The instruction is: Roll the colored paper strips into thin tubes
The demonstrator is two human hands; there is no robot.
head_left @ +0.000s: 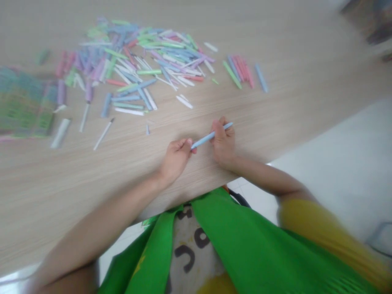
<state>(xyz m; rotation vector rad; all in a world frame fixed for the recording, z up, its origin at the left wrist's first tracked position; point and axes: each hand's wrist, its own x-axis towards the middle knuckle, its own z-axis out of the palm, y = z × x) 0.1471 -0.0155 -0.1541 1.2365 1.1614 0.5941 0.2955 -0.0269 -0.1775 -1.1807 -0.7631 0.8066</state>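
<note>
A: Where is the pen (pixel 203 140) held?

B: It is held between the two hands, just above the worktop (pixel 128 149). Its near end is pinched between thumb and fingers of the left hand (pixel 178 160); its other end is gripped by the right hand (pixel 224 143), with the thumb laid along it and the fingers curled beneath. The hands are kept apart, and only the middle of the barrel is left bare between them.

A: How is it likely to handle?

B: It can be judged light and stiff, probably plastic. Some slip may be expected from the smooth barrel, so a firm pinch near each end seems well placed. Little force should be needed; whether a point is hidden under the left fingertips cannot be told.

A: And how does it look?

B: It is pale blue, slim and straight, tilted upward to the right across the view. A short tapered end is seen poking out past the right hand. Fine detail is lost to blur.

A: What is found around it?

B: A mixed heap (pixel 171 53) is spread beyond the hands, mostly to the left, and a small row (pixel 240 70) is laid beyond the right hand.
</note>
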